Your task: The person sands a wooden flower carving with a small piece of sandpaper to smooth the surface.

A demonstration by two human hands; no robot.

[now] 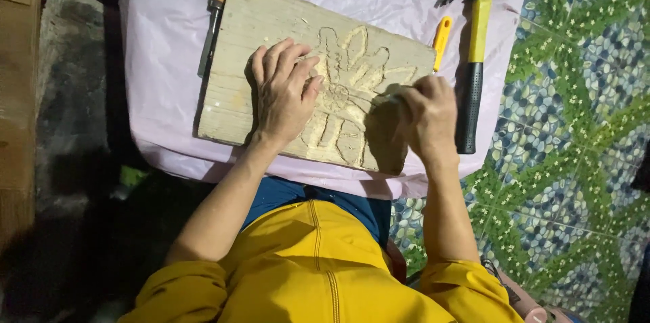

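Note:
A pale wooden board [271, 22] with a flower shape carved into it lies on a pink plastic sheet [162, 66]. My left hand [283, 89] rests flat on the board, fingers spread, just left of the carving [352, 66]. My right hand [426, 116] is closed around a small carving tool whose tip meets the flower near its centre; the tool is mostly hidden by my fingers. Yellow sleeves cover both my upper arms.
A claw hammer [477, 38] with a yellow and black handle lies right of the board. A small yellow-handled tool [441, 35] sits between hammer and board. An orange-handled chisel [215, 5] lies at the board's left edge. Green pebble-patterned floor [575, 126] spreads right.

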